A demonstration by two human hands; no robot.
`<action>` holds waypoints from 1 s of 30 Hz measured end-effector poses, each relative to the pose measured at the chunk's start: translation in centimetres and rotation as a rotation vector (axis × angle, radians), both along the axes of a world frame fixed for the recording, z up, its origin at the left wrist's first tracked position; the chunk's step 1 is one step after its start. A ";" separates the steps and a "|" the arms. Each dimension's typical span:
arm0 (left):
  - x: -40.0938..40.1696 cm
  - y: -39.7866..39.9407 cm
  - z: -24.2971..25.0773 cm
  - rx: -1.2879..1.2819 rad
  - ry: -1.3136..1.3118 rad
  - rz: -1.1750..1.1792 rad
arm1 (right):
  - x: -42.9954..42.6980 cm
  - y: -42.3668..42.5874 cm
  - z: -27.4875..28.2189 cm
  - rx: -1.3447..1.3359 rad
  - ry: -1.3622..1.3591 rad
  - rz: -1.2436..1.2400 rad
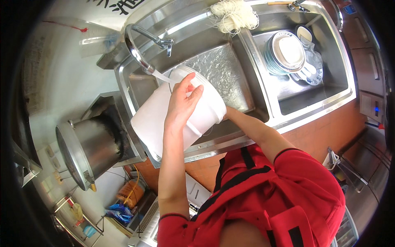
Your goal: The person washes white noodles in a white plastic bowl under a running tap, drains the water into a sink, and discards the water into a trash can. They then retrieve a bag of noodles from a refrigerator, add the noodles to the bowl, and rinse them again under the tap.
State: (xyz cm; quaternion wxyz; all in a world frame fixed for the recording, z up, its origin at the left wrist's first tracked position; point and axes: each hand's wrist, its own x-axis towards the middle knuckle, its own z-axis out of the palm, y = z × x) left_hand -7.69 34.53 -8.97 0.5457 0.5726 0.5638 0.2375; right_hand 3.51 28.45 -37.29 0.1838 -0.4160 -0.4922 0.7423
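Observation:
A white plastic bucket (157,114) lies tilted over the front left of the left sink basin, its mouth facing the basin. Over its side is my left hand (183,100), thumb and fingers apart with nothing between them; whether the palm presses on the bucket is unclear. Water runs from the curved chrome faucet (135,51) onto the bucket beside these fingers. My right hand (226,113) is at the bucket's rim, mostly hidden behind it, so its grip does not show. Rippling water covers the floor of the left basin (256,95).
A bundle of pale noodles (234,15) sits on the divider's far end. In the right basin stand stacked bowls (284,52), with spoons (304,71) and a patterned plate (315,75) beside them. A large metal pot (95,148) stands left of the sink.

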 end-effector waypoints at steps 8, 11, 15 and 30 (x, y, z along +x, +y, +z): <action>-0.2 -0.7 0.3 0.039 0.040 -0.001 | 0.5 -0.1 0.6 0.116 0.044 0.080; -1.0 -1.2 0.3 -0.030 -0.066 0.082 | 1.1 0.1 1.0 0.149 0.049 0.052; -2.4 -1.6 2.2 -0.119 -0.311 0.298 | 2.2 0.8 2.4 -0.111 -0.169 -0.122; -7.3 -9.1 -9.8 -0.167 -0.389 0.615 | 10.3 -0.2 21.6 0.757 -0.518 -0.606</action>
